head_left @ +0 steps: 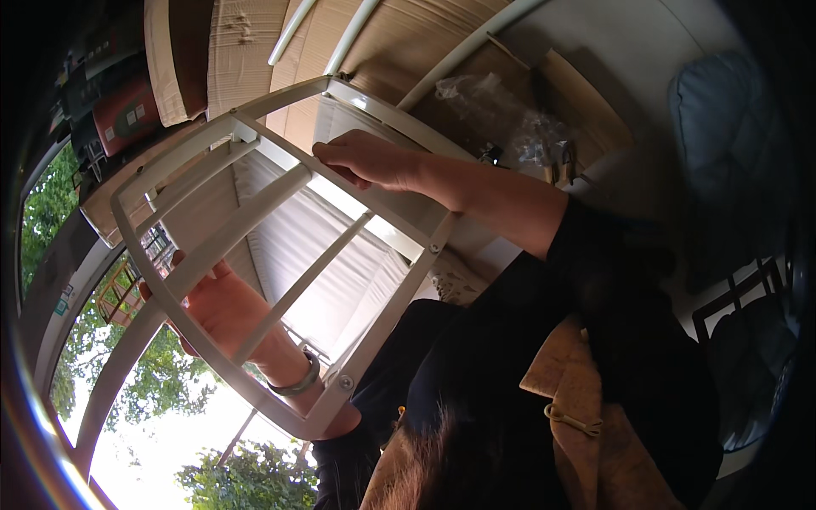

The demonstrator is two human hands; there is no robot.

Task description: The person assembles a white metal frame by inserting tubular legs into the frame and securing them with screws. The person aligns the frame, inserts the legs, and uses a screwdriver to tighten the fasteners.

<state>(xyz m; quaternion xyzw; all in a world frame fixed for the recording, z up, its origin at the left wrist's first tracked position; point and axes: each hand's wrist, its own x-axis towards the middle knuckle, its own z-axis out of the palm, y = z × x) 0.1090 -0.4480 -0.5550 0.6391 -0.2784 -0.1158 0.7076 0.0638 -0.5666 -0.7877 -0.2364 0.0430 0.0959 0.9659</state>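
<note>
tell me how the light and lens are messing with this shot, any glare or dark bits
Head view: the window is blown out to white at lower left, with a rainbow flare along the rim; head view: the black clothes lose detail in shadow; head view: black fills the corners around the fisheye image.

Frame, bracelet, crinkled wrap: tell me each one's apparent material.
Frame: apparently painted metal or wood; smooth, even off-white hides which. Bracelet: perhaps polished stone or metal; a rigid grey ring. Wrap: likely glossy plastic film; see-through, with glints.
</note>
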